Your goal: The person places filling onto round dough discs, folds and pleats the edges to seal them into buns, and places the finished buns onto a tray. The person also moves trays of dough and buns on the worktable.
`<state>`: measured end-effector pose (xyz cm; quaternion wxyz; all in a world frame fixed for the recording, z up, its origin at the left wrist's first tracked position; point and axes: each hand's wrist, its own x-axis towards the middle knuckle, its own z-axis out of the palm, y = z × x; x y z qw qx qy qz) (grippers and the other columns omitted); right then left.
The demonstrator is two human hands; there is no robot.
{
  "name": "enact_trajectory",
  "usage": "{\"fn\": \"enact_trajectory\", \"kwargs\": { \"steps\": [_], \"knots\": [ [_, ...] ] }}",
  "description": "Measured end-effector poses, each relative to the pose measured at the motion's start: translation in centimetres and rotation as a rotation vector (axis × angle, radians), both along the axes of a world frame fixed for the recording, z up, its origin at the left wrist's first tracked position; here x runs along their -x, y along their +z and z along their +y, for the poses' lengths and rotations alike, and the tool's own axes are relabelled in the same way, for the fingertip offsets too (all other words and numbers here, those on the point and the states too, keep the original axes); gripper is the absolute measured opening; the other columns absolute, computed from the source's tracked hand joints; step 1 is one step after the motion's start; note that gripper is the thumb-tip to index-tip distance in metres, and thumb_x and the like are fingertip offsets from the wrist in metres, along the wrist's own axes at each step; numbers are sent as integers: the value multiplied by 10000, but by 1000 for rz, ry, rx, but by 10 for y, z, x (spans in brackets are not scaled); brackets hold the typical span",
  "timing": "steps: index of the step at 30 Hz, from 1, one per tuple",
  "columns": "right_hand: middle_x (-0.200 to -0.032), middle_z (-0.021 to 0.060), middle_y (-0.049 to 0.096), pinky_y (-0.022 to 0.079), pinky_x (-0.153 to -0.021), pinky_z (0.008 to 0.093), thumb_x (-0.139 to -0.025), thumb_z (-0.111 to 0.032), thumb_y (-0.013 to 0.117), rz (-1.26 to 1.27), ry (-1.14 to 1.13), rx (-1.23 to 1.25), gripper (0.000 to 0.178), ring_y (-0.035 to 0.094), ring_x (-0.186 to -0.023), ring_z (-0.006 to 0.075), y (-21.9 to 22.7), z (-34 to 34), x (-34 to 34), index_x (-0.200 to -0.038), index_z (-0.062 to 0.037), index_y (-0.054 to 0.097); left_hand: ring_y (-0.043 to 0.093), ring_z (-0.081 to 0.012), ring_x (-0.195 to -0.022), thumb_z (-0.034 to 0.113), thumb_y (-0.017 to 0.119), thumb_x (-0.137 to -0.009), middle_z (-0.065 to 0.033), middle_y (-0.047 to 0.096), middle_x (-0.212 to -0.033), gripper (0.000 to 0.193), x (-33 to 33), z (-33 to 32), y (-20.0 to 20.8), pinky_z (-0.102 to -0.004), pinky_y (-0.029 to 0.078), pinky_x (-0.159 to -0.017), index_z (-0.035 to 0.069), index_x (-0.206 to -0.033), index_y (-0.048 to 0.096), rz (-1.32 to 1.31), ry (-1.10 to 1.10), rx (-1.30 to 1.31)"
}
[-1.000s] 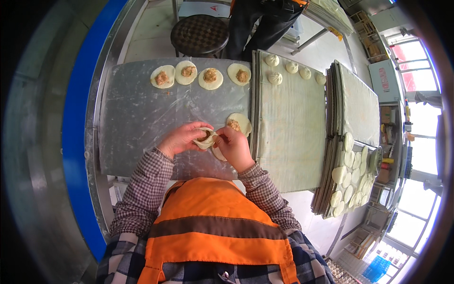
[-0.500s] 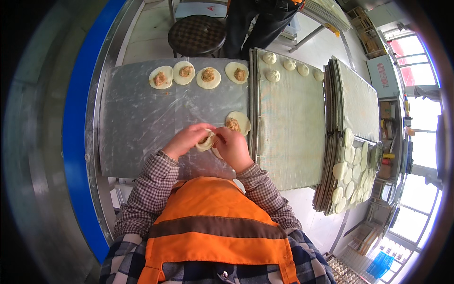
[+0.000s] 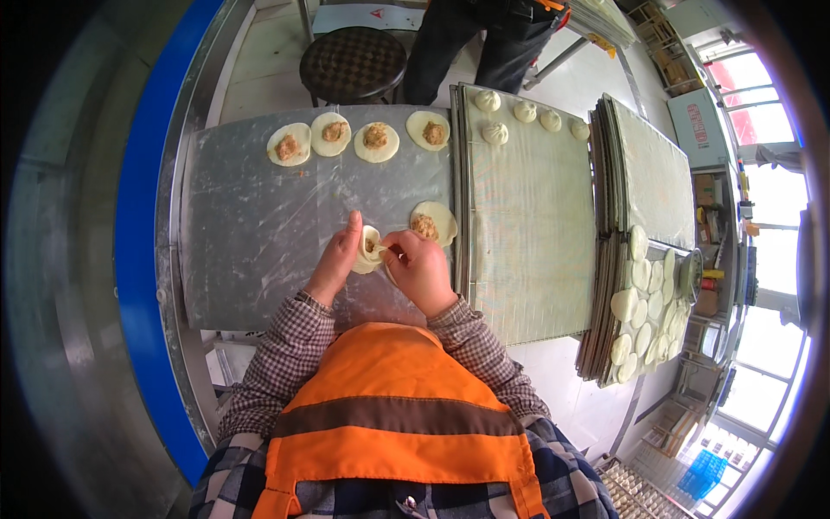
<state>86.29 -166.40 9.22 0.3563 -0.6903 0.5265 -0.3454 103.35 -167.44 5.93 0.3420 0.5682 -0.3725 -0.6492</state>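
Observation:
A partly gathered bun [image 3: 367,261] of white dough rests against my left hand [image 3: 334,264], its top open and brown filling showing inside. That hand cups it from the left with the thumb pointing up; the other fingers are mostly hidden. The thumb and fingertips of my right hand [image 3: 420,270] pinch the dough rim from the right. Just beyond the right hand lies a flat dough wrapper [image 3: 443,227] topped with meat filling [image 3: 424,227]. Another pale piece of dough shows partly beside the right hand. Several filled wrappers [image 3: 377,154] line the table's far side.
The grey floured table [image 3: 251,225] adjoins stacked trays [image 3: 532,233] on the right, where several pleated buns [image 3: 494,132] sit at the far end. More stacked trays hold flat dough rounds [image 3: 640,310]. A person in dark trousers [image 3: 441,52] stands beyond, near a round stool [image 3: 353,65].
My left thumb has lifted off the dough and now points up, opening the bun's top to view. My right hand still pinches the rim. The person beyond has shifted slightly.

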Motion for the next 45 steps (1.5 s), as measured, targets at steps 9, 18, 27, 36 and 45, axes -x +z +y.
{"fn": "enact_trajectory", "kwargs": {
  "steps": [9, 18, 27, 36, 45],
  "knots": [
    [-759, 49, 631, 490, -595, 262, -821, -21, 681, 54, 2, 123, 164, 612, -675, 104, -3, 1, 3, -973, 17, 630, 573, -101, -771, 594, 345, -994, -2, 608, -870, 594, 3, 7, 13, -264, 472, -606, 64, -1039, 610, 298, 51, -111],
    [-763, 49, 624, 487, -593, 268, -804, -9, 688, -164, -82, -308, 151, 594, -649, 119, -3, 1, 4, -946, 2, 639, 579, -77, -714, 636, 353, -971, 0, 601, -848, 629, 9, 8, 10, -236, 463, -539, 62, -1089, 584, 335, 14, -41],
    [-795, 105, 645, 503, -597, 328, -774, -21, 684, -299, -144, -330, 137, 634, -666, 243, -3, 5, 2, -904, -19, 640, 551, -59, -622, 567, 403, -991, 20, 591, -783, 521, 22, 10, 16, -198, 417, -486, 89, -1049, 601, 221, 78, 25],
    [-772, 133, 639, 503, -605, 343, -775, -20, 674, -137, -26, -83, 176, 632, -676, 268, 8, 7, 4, -947, -20, 638, 506, -33, -584, 546, 423, -992, 28, 567, -724, 489, 5, 0, 33, -200, 383, -465, 93, -1017, 603, 202, -96, -190],
    [-783, 116, 634, 504, -605, 376, -759, -46, 683, 113, 132, 331, 169, 619, -683, 305, 12, 5, 5, -917, -33, 624, 547, -69, -620, 551, 414, -991, 3, 595, -771, 509, 7, 2, 34, -213, 417, -484, 76, -997, 597, 53, -73, 73]
  ]
}}
